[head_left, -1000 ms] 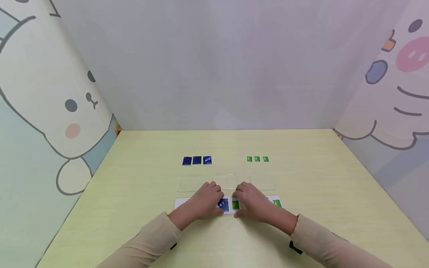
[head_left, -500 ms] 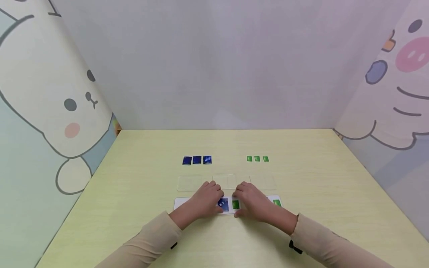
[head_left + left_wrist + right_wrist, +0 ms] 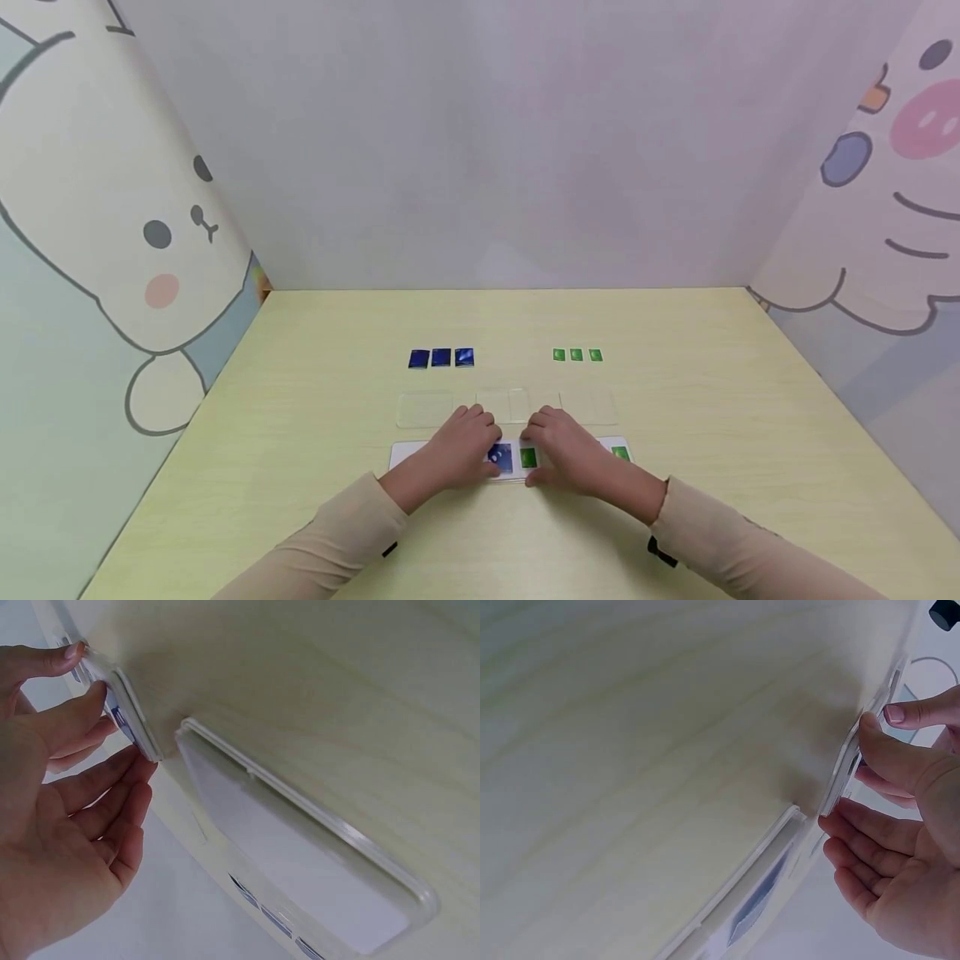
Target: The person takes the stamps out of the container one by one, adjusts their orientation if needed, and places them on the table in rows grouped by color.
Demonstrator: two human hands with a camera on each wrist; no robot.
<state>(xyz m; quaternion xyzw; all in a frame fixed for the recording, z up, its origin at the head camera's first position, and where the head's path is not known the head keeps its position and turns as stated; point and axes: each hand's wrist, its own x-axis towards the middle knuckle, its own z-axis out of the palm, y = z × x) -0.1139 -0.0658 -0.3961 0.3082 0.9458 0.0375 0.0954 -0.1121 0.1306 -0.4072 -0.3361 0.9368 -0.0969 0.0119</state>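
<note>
My left hand and right hand hold the middle clear plastic case from its two sides, thumbs at the near edge and fingers at the far edge. In it show a blue picture and a smaller green picture on white. To the left lies another clear case with a white insert, partly behind my left hand. A third case lies to the right, with a green picture showing beyond my right hand.
Behind the cases lie three clear plastic pieces: a left one, a middle one and a right one. Farther back, three dark blue cards lie left and three small green cards right. A wall closes off the table's far edge.
</note>
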